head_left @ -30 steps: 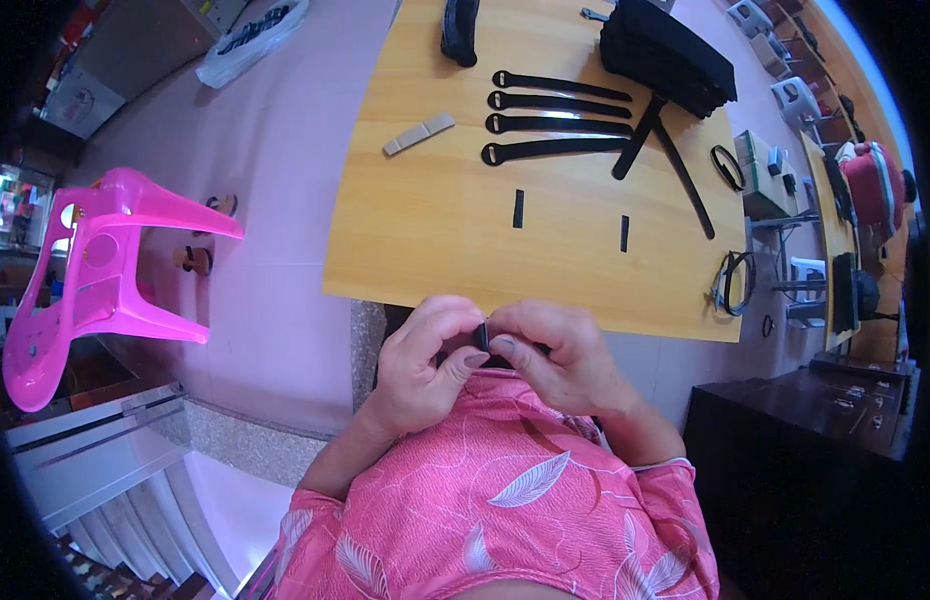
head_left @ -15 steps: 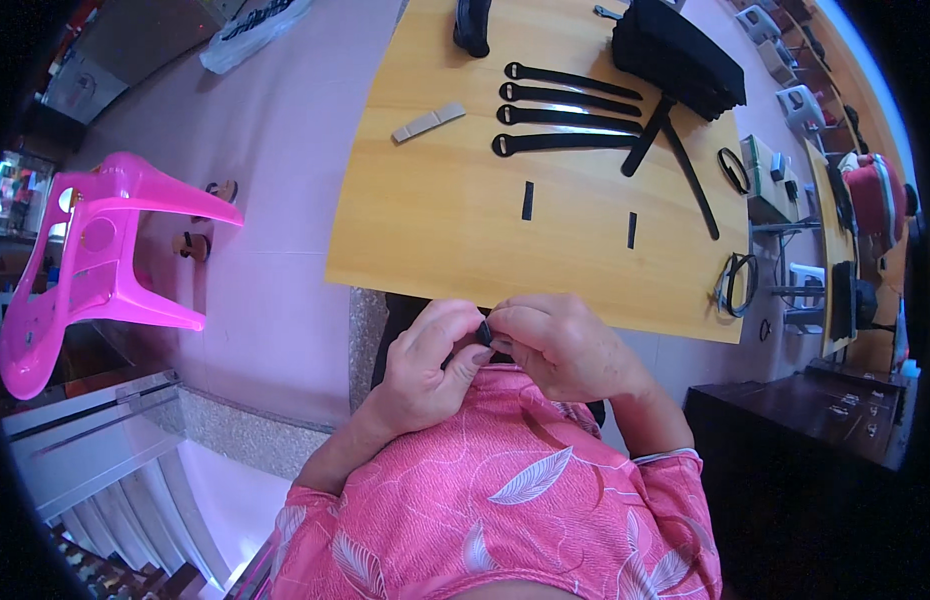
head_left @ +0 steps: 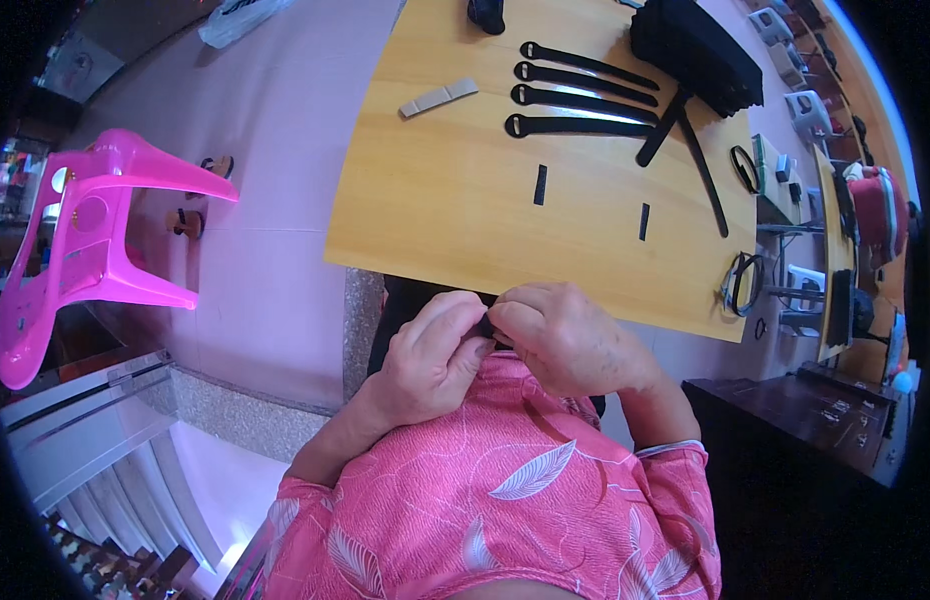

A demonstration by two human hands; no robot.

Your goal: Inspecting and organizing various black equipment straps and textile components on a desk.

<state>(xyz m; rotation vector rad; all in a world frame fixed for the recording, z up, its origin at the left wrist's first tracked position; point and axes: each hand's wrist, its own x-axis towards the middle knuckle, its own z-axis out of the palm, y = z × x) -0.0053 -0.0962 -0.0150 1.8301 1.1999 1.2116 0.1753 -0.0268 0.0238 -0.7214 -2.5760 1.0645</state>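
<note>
A pink plastic stool [head_left: 80, 250] lies tipped on its side on the floor at far left. Near the middle, low in the view, the person's two hands meet just below the near edge of a wooden worktop [head_left: 435, 190], held close to the chest above a pink patterned shirt. The left hand [head_left: 430, 355] is curled, its fingertips pressed together on a small black piece [head_left: 490, 325]. The right hand [head_left: 565, 335] closes on the same piece from the other side, fingers bent over it. The piece sits between the two sets of fingertips, mostly hidden, so its shape and long axis cannot be made out. Both hands are equally near it.

Up on the worktop, well apart from the hands, lie a small grey bar [head_left: 438, 98], then four long black straps [head_left: 580, 97] side by side, their long axes running left to right. Two short black strips [head_left: 540, 184] lie nearer the hands. A black stack [head_left: 697, 52] sits at the far right corner. No containers show clearly.
</note>
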